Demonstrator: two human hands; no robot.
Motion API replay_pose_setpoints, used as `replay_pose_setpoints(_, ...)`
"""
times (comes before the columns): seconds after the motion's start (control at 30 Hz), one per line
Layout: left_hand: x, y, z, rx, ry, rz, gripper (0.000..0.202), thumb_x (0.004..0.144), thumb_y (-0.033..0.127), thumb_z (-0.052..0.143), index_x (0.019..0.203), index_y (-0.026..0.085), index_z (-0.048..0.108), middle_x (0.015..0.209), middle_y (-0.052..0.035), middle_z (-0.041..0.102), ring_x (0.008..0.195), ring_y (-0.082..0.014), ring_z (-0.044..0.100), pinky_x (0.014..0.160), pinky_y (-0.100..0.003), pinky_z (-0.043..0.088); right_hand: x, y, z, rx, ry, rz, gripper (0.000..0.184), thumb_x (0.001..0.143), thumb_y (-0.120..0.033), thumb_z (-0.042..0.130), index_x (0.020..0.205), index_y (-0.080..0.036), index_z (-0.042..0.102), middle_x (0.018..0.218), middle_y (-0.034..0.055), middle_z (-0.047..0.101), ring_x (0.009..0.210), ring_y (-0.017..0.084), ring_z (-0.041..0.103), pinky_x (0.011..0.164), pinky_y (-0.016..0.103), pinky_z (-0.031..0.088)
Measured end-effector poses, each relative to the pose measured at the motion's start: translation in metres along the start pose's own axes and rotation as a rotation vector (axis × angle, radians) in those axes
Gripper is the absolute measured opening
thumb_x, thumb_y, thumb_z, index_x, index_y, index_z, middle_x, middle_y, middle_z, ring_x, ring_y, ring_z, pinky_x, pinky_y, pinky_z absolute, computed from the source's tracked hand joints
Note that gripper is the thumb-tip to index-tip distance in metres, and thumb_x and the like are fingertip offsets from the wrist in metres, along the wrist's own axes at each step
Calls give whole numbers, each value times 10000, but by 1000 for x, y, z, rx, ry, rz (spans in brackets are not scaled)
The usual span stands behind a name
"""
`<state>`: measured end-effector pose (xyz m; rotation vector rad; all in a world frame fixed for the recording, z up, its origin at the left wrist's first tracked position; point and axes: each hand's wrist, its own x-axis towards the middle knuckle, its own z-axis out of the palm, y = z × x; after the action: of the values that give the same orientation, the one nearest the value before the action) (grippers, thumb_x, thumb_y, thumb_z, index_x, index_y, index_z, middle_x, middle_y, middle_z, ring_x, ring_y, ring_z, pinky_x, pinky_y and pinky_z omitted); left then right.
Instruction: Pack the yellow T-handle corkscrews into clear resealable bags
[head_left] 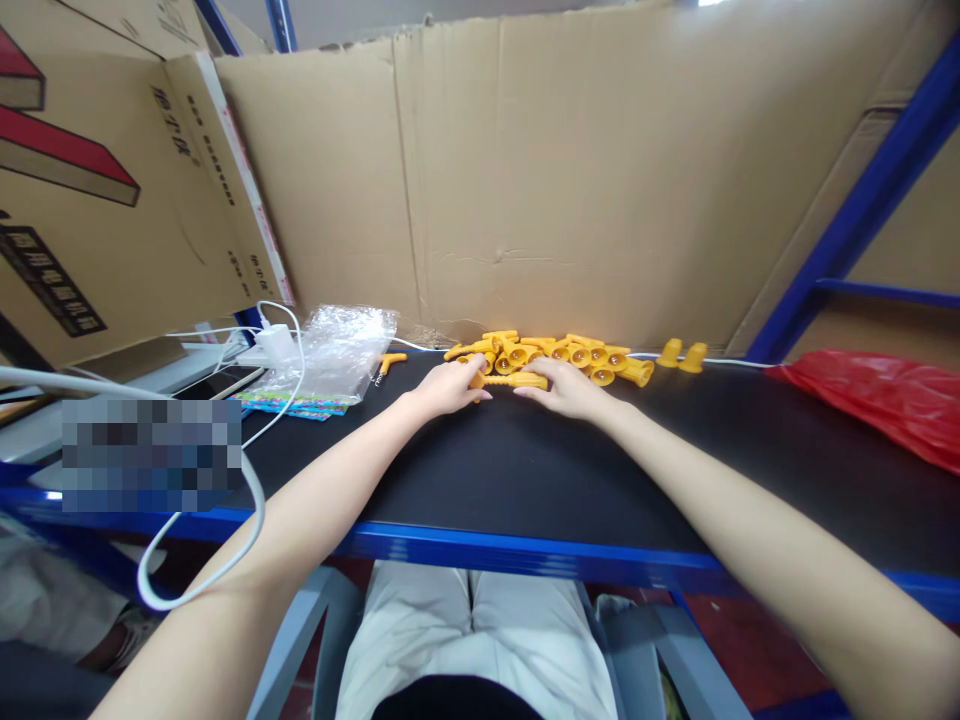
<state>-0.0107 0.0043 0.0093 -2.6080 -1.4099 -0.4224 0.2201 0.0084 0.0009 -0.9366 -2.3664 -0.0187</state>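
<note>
Both my hands meet over the black table top, at the front of a heap of yellow plastic parts. Between them a yellow ribbed plastic piece (pixel 517 380) lies level. My left hand (pixel 444 388) is closed around its left end, where a wider yellow section shows by the thumb. The fingers of my right hand (pixel 568 388) pinch its right end. I cannot tell whether this is one piece or two joined. Behind my hands lie several yellow cone-shaped cups (pixel 577 355) and yellow handle-like pieces (pixel 501 337), partly hidden by the hands.
Two yellow cups (pixel 681 354) stand apart to the right, near a red plastic bag (pixel 877 395). On the left are a yellow bent piece (pixel 393 359), clear plastic bags (pixel 337 345), a white charger (pixel 276 345) and a looping white cable (pixel 259 510). Cardboard (pixel 570 190) walls the back.
</note>
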Motion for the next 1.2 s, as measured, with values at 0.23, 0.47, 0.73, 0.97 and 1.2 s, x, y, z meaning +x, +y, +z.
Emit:
replay_pose_setpoints(0.23,0,0,1,21,9,15,433,770,464,564,1096,214,430,931,-64,633,849,-226,617,671,-285,444,1,-6,-4,83,-69,88,368,787,-469,524,919,-144,639,859,77,643,715,170,559,662,290,421)
replay_pose_setpoints(0.47,0,2,0,58,2,7,428,776,466,553,1105,221,427,944,-69,631,853,-234,619,682,-294,445,1,-11,-10,241,-173,216,424,758,-537,510,853,-143,635,689,22,602,540,114,483,510,242,342)
replay_pose_setpoints(0.73,0,4,-2,78,-3,26,425,786,471,535,1112,222,419,931,-64,635,841,-233,621,676,-291,445,4,-15,-16,332,-247,347,422,748,-559,504,697,-154,611,507,-1,543,471,113,486,488,245,342)
replay_pose_setpoints(0.97,-1,8,-5,109,-12,19,382,795,432,527,1097,223,424,923,-61,631,844,-230,619,676,-285,441,1,-10,-10,354,-253,337,405,758,-546,505,725,-154,605,588,14,589,551,140,553,576,278,426)
replay_pose_setpoints(1.2,-1,2,-2,26,6,-13,394,783,448,531,1086,213,440,947,-70,630,872,-245,610,673,-302,445,1,-1,0,58,-10,48,326,773,-406,568,975,-153,605,956,92,633,852,205,585,769,337,448)
